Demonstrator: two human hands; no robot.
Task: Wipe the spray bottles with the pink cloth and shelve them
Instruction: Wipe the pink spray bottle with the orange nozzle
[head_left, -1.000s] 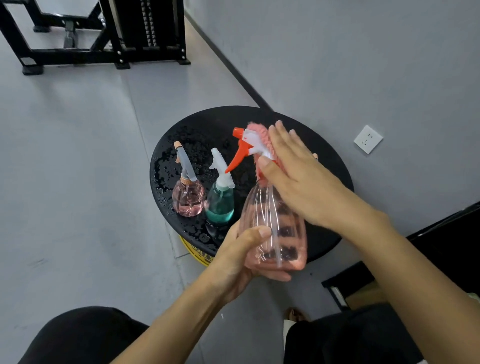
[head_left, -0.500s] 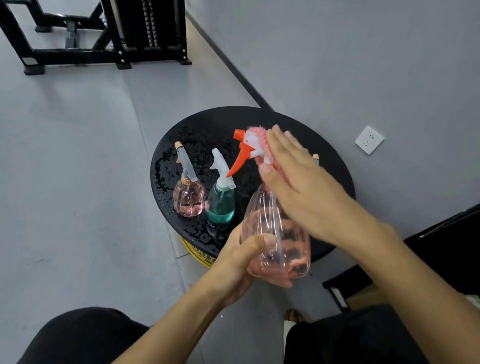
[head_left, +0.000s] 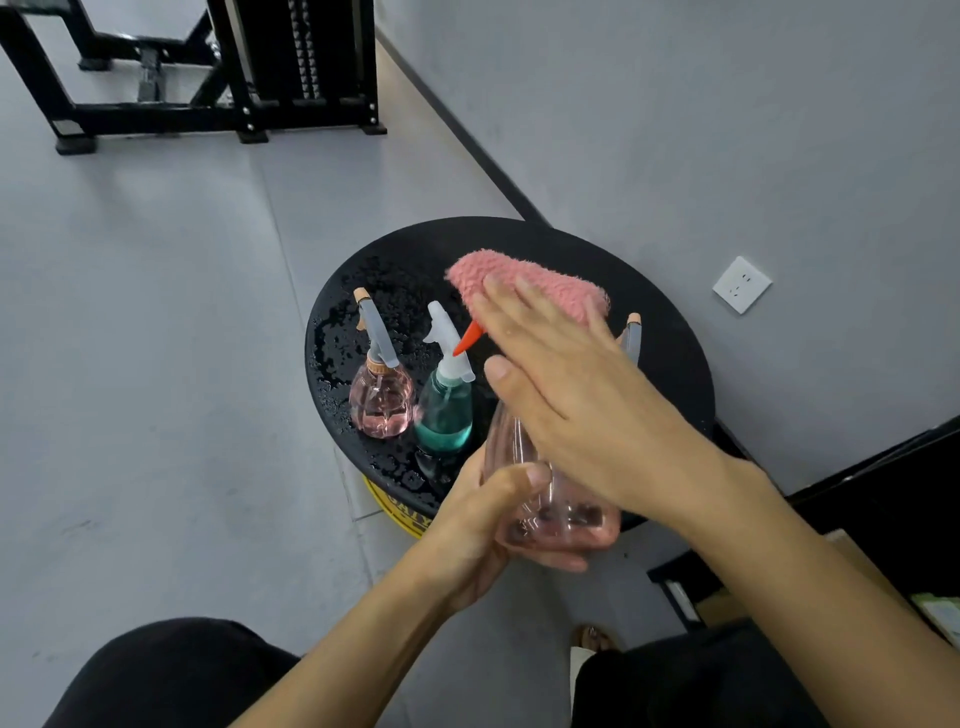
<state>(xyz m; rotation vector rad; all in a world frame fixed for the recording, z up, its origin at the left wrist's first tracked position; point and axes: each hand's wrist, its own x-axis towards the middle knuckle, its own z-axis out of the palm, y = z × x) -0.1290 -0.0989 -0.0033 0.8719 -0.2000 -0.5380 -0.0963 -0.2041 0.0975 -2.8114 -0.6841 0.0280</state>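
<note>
left hand (head_left: 483, 525): fingers and thumb curled round base of large pink bottle (head_left: 550, 514), above near edge of round black table (head_left: 675, 364) | right hand (head_left: 582, 395): fingers straight, close together, pressing pink cloth (head_left: 545, 286) onto spray head; cloth under and beyond fingertips | orange trigger (head_left: 467, 338) pokes out beneath

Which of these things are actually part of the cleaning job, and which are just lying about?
In the job: pink cloth, held pink bottle, teal bottle, small pink bottle.
Just there: wall socket, black metal frame.
</note>
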